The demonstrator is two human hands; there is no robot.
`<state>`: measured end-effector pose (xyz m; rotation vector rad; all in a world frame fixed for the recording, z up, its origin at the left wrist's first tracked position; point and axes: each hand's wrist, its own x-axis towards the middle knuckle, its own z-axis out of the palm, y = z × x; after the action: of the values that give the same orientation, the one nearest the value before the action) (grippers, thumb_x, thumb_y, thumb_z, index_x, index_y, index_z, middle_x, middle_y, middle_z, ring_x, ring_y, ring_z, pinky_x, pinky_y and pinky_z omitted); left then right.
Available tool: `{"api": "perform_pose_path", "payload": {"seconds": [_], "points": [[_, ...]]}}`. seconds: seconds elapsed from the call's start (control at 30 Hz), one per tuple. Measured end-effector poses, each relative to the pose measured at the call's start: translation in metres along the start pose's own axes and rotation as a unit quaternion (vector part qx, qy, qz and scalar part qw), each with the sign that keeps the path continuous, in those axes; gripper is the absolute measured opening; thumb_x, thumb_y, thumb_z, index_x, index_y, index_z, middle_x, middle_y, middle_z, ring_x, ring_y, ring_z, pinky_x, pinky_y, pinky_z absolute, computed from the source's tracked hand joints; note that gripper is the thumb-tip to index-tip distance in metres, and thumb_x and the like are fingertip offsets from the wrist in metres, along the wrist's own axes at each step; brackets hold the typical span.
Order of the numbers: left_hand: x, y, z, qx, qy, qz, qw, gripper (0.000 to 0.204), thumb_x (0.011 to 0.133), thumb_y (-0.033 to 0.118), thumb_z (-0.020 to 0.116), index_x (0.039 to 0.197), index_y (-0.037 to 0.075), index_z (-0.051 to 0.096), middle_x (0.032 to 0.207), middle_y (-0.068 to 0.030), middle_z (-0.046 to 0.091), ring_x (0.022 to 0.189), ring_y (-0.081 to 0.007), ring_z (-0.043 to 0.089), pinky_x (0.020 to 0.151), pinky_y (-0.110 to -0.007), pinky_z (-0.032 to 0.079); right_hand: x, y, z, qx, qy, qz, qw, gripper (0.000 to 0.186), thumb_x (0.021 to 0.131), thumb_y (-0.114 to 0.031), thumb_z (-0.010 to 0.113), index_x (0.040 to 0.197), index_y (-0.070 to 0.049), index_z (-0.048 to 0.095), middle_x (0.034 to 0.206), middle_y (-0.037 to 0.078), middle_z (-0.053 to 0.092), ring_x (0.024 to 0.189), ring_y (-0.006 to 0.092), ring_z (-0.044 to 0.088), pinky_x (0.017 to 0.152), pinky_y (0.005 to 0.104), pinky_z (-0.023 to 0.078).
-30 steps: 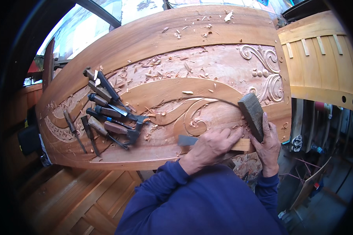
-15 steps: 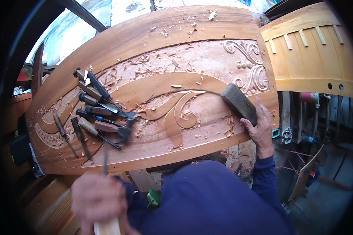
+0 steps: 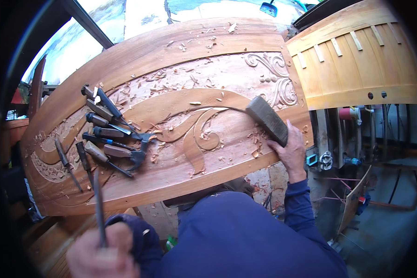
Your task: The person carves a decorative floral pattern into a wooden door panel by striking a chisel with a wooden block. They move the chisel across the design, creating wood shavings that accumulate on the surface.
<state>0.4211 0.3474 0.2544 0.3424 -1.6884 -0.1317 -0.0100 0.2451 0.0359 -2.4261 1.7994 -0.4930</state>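
Observation:
My left hand (image 3: pixel 102 252), smeared by motion near the lower edge, is closed round a chisel (image 3: pixel 99 208). The chisel's dark shaft points up and away from me, across the near edge of the carved wooden panel (image 3: pixel 208 183) in view; its handle is hidden in the fist. My right hand (image 3: pixel 290 155) grips the near end of a dark, worn wooden block (image 3: pixel 267 120) at the panel's right part. Scrollwork and a raised curling leaf (image 3: pixel 204 139) show on the panel. Left of the leaf lies a cluster of carving chisels (image 3: pixel 104 132) around a dark-headed hammer or adze (image 3: pixel 141 150).
Wood shavings (image 3: pixel 160 76) litter the panel. At the upper right leans a slatted yellowish wooden panel (image 3: pixel 356 69) with two holes. Below it are upright bars and a red-and-white roll (image 3: pixel 350 113). A thin board (image 3: pixel 355 199) stands tilted at the lower right.
My left hand has moved left, and more of the chisel's shaft now shows. The view has shifted, so the panel appears further left. My right hand still grips the block.

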Motion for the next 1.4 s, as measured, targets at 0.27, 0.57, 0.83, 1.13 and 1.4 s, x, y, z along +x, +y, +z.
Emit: {"api": "perform_pose_path", "payload": {"seconds": [0.27, 0.57, 0.83, 1.13, 1.4], "points": [[-0.117, -0.112, 0.158, 0.026, -0.3, -0.183, 0.936, 0.03, 0.084, 0.025, 0.078, 0.112, 0.016, 0.072, 0.084, 0.0018, 0.063, 0.075, -0.015, 0.065, 0.065, -0.03, 0.053, -0.052, -0.031, -0.025, 0.18, -0.005, 0.247, 0.952, 0.067, 0.084, -0.036, 0.091, 0.13, -0.001, 0.057, 0.11, 0.018, 0.072, 0.098, 0.0348, 0.071, 0.09, 0.0454, 0.056], [-0.167, -0.15, 0.193, 0.023, -0.211, -0.019, 0.977, 0.016, 0.086, 0.024, 0.076, 0.09, 0.018, 0.062, 0.079, 0.003, 0.055, 0.07, -0.0117, 0.06, 0.06, -0.026, 0.048, -0.123, -0.08, -0.027, 0.423, 0.024, 0.384, 0.82, 0.088, 0.078, -0.029, 0.098, 0.144, -0.012, 0.043, 0.106, 0.002, 0.059, 0.091, 0.0106, 0.061, 0.079, 0.0262, 0.053], [-0.178, -0.171, 0.188, -0.007, -0.219, 0.012, 0.976, 0.015, 0.085, 0.021, 0.075, 0.09, 0.017, 0.061, 0.077, 0.0016, 0.051, 0.065, -0.013, 0.056, 0.058, -0.027, 0.047, -0.132, -0.107, -0.018, 0.413, 0.049, 0.336, 0.845, 0.074, 0.081, -0.012, 0.089, 0.14, -0.009, 0.044, 0.109, 0.006, 0.061, 0.085, 0.0125, 0.064, 0.079, 0.0285, 0.056], [-0.169, -0.174, 0.176, -0.066, -0.214, -0.012, 0.975, 0.015, 0.086, 0.022, 0.075, 0.088, 0.016, 0.061, 0.073, 0.0024, 0.046, 0.061, -0.0127, 0.053, 0.053, -0.028, 0.045, -0.117, -0.123, -0.034, 0.407, 0.056, 0.197, 0.89, 0.073, 0.083, -0.01, 0.081, 0.142, -0.001, 0.039, 0.112, 0.012, 0.053, 0.095, 0.0215, 0.057, 0.089, 0.0366, 0.053], [-0.173, -0.181, 0.169, -0.112, -0.215, -0.042, 0.969, 0.02, 0.083, 0.024, 0.078, 0.085, 0.015, 0.061, 0.073, 0.0018, 0.045, 0.061, -0.0136, 0.052, 0.05, -0.03, 0.043, -0.082, -0.117, -0.023, 0.135, 0.071, -0.041, 0.987, 0.066, 0.084, -0.029, 0.087, 0.132, -0.002, 0.049, 0.102, 0.017, 0.067, 0.081, 0.035, 0.072, 0.071, 0.0452, 0.061]]}}
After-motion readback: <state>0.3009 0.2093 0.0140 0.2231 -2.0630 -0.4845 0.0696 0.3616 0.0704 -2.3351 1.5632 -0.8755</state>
